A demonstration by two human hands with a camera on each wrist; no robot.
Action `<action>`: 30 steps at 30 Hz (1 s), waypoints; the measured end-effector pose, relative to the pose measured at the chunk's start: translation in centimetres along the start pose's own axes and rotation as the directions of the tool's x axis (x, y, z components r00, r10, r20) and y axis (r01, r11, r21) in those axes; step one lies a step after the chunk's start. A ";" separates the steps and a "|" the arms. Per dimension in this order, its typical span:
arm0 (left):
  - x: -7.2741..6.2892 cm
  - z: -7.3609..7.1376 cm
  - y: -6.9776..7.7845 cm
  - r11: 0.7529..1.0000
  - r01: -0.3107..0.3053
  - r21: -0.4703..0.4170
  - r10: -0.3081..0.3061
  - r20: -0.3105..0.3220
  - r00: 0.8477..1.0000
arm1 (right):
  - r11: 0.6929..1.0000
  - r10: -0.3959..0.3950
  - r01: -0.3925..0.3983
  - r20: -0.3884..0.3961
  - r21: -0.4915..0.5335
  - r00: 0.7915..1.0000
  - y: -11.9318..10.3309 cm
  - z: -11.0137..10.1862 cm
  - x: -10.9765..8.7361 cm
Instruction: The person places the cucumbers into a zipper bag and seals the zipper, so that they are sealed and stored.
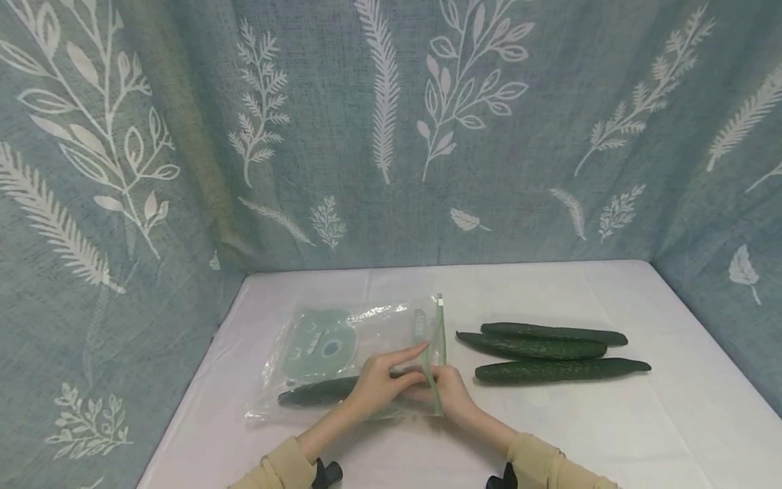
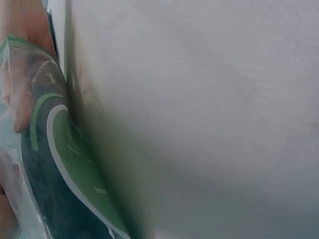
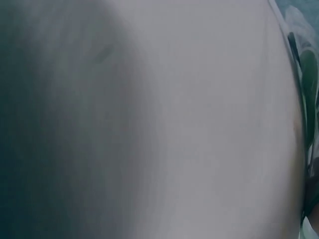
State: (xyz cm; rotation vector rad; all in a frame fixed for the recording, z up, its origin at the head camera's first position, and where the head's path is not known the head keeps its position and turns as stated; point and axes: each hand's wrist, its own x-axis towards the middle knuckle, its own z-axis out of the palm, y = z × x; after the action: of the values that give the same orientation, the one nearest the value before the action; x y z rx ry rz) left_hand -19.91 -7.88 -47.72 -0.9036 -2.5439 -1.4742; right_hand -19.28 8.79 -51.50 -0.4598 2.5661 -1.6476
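A clear zip bag [image 1: 391,319] with a green-edged mouth lies on the table, mouth to the right. Inside it is a dark green cucumber [image 1: 320,392]. My left hand [image 1: 375,384] lies over the bag, its visible index finger and thumb straight and spread by the mouth's edge; its other fingers are hidden. Reaching in through the mouth, my right hand [image 1: 449,390] grips the cucumber's right end. Through the plastic, the left wrist view shows right-hand fingers [image 2: 21,107] along the cucumber [image 2: 45,164].
To the right of the bag lie three loose cucumbers [image 1: 537,348], roughly side by side. A white cloth [image 1: 550,428] covers the table. Blue-green leaf-patterned curtains [image 1: 342,136] stand behind and at both sides. Mostly blurred white cloth [image 3: 214,119] fills the right wrist view.
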 end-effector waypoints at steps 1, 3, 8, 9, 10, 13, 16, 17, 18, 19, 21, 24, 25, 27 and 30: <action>0.0 0.0 0.0 1.000 0.002 0.004 -0.002 -0.001 1.000 | 1.000 -0.004 0.004 0.010 -0.012 1.000 0.0 -0.1 0.0; 0.1 0.0 0.1 1.000 0.003 0.016 -0.003 0.000 1.000 | 1.000 -0.017 0.018 0.036 -0.012 0.999 0.2 -0.1 0.0; 0.2 0.1 0.1 1.000 -0.010 0.025 0.010 0.003 1.000 | 0.996 -0.088 0.089 0.090 -0.017 0.992 0.4 -0.5 0.1; 0.2 0.1 0.1 1.000 -0.007 0.022 0.007 0.004 1.000 | 0.995 -0.099 0.101 0.101 -0.018 0.990 0.4 -0.6 0.1; 0.2 0.1 0.0 1.000 -0.006 0.020 0.006 0.004 1.000 | 0.993 -0.109 0.113 0.114 -0.024 0.988 0.5 -0.7 0.2; 0.2 0.2 0.0 1.000 0.009 0.017 -0.009 0.006 1.000 | 0.990 -0.126 0.135 0.151 -0.048 0.980 0.4 -1.0 0.5; 0.2 0.2 0.0 0.999 0.022 0.024 -0.023 0.005 1.000 | 0.990 -0.113 0.127 0.187 -0.065 0.976 0.3 -1.4 0.8; 0.2 0.2 0.0 0.999 0.027 0.025 -0.027 0.004 1.000 | 0.990 -0.105 0.121 0.198 -0.069 0.974 0.2 -1.5 1.0; 0.3 0.2 0.0 0.999 0.031 0.027 -0.031 0.004 0.999 | 0.992 -0.092 0.108 0.210 -0.066 0.973 0.1 -1.7 1.0; 0.3 0.2 0.0 0.999 0.035 0.029 -0.035 0.004 0.999 | 0.992 -0.081 0.099 0.219 -0.073 0.972 0.1 -1.8 1.1; 0.3 0.2 0.0 0.999 0.041 0.034 -0.041 0.004 0.999 | 0.993 -0.065 0.087 0.235 -0.084 0.970 -0.1 -1.9 1.2; 0.3 0.3 0.1 0.998 0.046 0.037 -0.046 0.006 0.999 | 0.993 -0.040 0.066 0.244 -0.099 0.969 -0.2 -2.0 1.3; 0.3 0.3 0.1 0.998 0.047 0.034 -0.048 0.008 0.999 | 0.992 -0.036 0.064 0.244 -0.106 0.969 -0.2 -2.0 1.3; 0.3 0.4 0.1 0.998 0.050 0.024 -0.050 0.012 0.999 | 0.992 -0.034 0.063 0.243 -0.113 0.969 -0.2 -2.0 1.3; 0.2 0.4 0.1 0.999 0.052 0.005 -0.052 0.016 0.999 | 0.991 -0.030 0.060 0.237 -0.120 0.971 -0.1 -2.0 1.3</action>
State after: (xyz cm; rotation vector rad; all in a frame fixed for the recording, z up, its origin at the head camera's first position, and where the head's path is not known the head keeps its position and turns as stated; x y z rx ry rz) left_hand -19.96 -7.41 -47.82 -0.8585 -2.6007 -1.4795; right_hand -20.86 10.12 -50.44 -0.6823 2.5078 -1.3546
